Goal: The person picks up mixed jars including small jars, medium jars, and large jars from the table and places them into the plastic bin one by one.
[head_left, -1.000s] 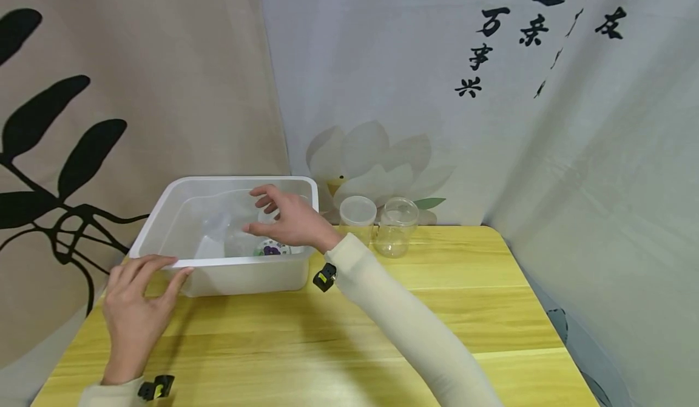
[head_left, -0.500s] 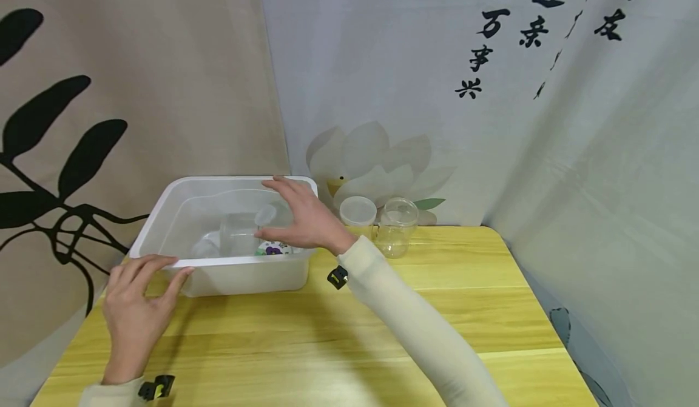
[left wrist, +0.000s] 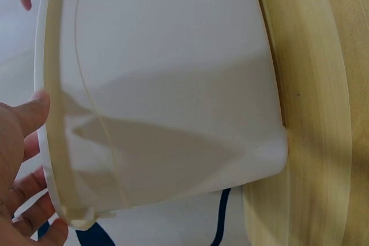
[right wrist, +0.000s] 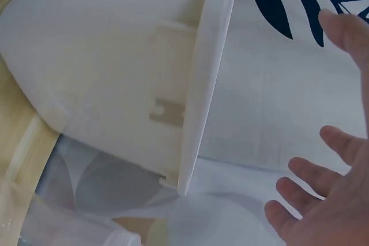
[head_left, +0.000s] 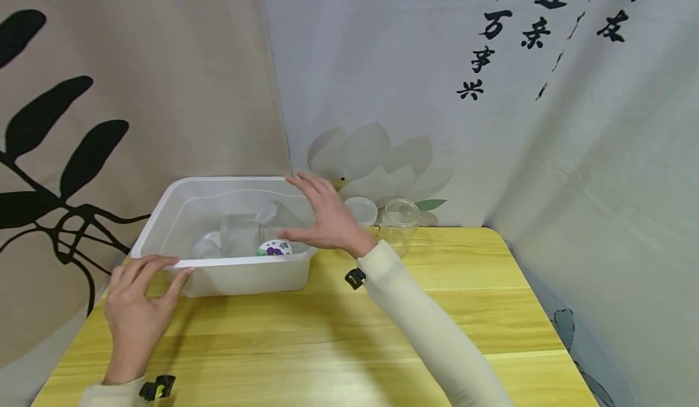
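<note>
A dark leaf print (head_left: 94, 157) marked the backdrop (head_left: 207, 91) at far left. The left hand (head_left: 139, 316) was located at the near left corner of the white bin (head_left: 251, 276). Its grip was clamped on the rim, fingers over the edge, thumb against the outer face. The bin stood on the left part of the wooden desk (head_left: 327, 346). It contained clear containers (head_left: 240, 235) and, near the front wall, a round flower-patterned piece (head_left: 275, 248). The right hand (head_left: 330, 219) was positioned above the bin's right end, its grip apart, thumb and fingers spread. Farther right, a pale-topped jar (head_left: 363, 208), partly hidden by that hand, stood beside a clear jar (head_left: 400, 225).
</note>
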The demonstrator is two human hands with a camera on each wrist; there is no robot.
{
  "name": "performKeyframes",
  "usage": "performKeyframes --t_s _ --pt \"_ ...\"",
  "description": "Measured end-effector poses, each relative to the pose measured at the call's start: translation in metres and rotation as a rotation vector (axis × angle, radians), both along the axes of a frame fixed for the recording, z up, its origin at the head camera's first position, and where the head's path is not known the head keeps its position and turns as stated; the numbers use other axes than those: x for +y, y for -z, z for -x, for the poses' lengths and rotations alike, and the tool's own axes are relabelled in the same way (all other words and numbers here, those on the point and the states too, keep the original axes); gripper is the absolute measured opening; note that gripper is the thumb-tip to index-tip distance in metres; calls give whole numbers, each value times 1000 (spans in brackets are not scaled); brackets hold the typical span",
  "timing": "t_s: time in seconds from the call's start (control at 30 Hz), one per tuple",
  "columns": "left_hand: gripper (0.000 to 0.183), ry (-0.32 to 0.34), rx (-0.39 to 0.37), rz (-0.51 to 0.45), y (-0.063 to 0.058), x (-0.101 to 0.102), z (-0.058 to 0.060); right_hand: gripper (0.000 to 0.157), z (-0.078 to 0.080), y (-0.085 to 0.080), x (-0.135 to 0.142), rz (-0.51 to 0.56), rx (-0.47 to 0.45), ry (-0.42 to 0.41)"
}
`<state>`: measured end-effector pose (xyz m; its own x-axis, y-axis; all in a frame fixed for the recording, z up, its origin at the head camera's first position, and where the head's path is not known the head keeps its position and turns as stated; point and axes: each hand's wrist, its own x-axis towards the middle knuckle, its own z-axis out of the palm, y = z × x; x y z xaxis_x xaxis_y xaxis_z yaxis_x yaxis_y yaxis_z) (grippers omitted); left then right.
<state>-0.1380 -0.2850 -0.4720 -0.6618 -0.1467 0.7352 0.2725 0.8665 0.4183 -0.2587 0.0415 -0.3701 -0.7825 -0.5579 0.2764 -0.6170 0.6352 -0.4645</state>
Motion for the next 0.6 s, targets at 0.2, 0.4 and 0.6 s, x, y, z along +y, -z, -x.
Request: performKeyframes --t_s 0.2,0.4,0.6 --pt "37 0 2 -4 0 1 -1 101 0 1 16 6 18 19" --pt "37 0 64 -16 -1 5 -1 103 2 2 33 12 42 49" --pt "37 -9 36 -9 -1 4 -1 103 2 3 50 16 77 83"
